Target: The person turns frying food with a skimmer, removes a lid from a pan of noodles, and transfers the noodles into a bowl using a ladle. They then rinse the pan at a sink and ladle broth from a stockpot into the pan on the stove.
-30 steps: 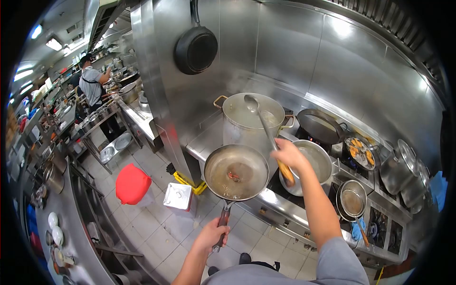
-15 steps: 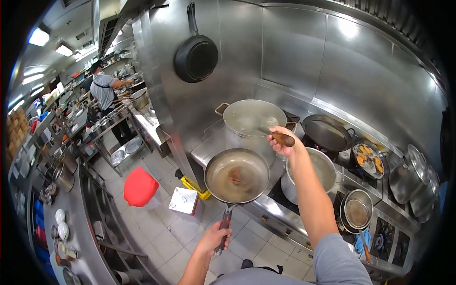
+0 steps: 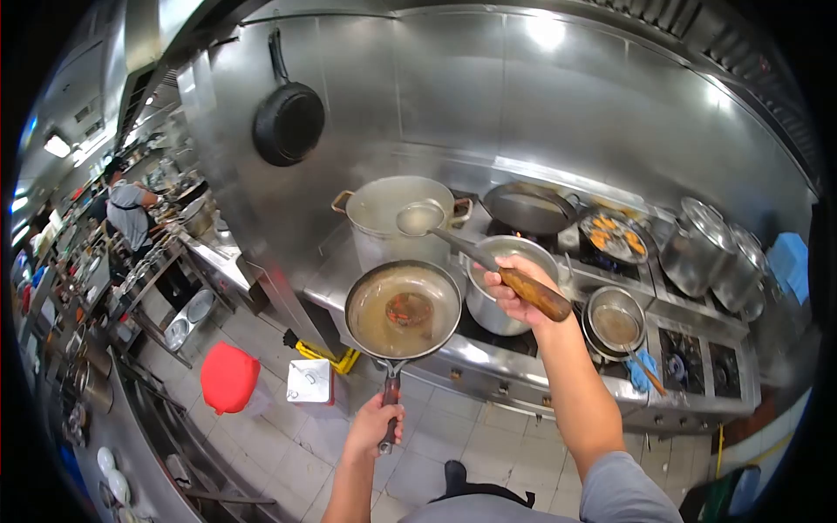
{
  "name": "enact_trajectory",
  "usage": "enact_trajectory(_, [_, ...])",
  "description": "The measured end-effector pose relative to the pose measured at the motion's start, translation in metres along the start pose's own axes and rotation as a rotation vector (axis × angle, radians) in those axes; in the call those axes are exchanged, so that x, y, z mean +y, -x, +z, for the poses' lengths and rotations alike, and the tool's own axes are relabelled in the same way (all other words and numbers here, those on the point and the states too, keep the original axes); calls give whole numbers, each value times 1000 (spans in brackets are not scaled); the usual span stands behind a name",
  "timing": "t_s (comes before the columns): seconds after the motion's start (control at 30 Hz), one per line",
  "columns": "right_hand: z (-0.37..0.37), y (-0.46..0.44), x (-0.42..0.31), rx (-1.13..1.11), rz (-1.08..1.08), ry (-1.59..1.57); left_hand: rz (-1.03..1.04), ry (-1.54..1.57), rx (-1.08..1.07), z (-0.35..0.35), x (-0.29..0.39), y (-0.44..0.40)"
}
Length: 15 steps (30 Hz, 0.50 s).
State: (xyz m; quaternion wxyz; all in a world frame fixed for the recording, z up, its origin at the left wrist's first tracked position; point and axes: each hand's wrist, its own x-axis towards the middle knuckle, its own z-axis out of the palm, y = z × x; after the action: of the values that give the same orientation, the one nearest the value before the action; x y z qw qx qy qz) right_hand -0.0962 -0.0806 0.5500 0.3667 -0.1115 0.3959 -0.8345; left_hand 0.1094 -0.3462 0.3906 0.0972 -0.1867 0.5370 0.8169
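My left hand [image 3: 377, 423] is wrapped round the handle of a frying pan [image 3: 359, 324], held level in the air in front of the stove. Inside the pan lie some liquid and a reddish-brown patch of food [image 3: 409, 310]. My right hand [image 3: 514, 292] grips the wooden handle of a ladle [image 3: 421, 219]. The ladle's bowl is over the near right part of a large steaming pot [image 3: 370, 248]; whether it holds liquid is hard to tell. Below my right hand stands a second, smaller metal pot [image 3: 499, 305], partly hidden by hand and ladle.
Behind the pots are a dark wok [image 3: 527, 209] and a pan of frying orange pieces [image 3: 615, 235]. To the right are a strainer [image 3: 615, 321], a blue cloth [image 3: 643, 372] and lidded pots [image 3: 693, 253]. A red-covered bin [image 3: 230, 376] stands on the floor. Another person [image 3: 131, 213] works far left.
My right hand has lifted the ladle up from the large pot, so its bowl now shows. The view has turned to the right. The frying pan stays in my left hand.
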Motion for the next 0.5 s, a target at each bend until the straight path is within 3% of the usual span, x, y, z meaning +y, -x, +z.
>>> enact_trajectory(0.07, [-3, 38, 21, -22, 80, -51, -25, -13, -27, 1, -4, 14])
enact_trajectory(0.1, [6, 61, 33, 5, 5, -5, -24, -22, -39, 1, -8, 22])
enact_trajectory(0.3, [8, 188, 97, 356, -8, 336, -123, -68, -129, 17, -31, 72])
enact_trajectory(0.43, [-1, 273, 113, 273, 59, 299, -171, -144, -176, 37, -54, 102])
enact_trajectory(0.5, [-5, 312, 120, 284, 103, 498, -194, -147, -201, 52, -62, 115])
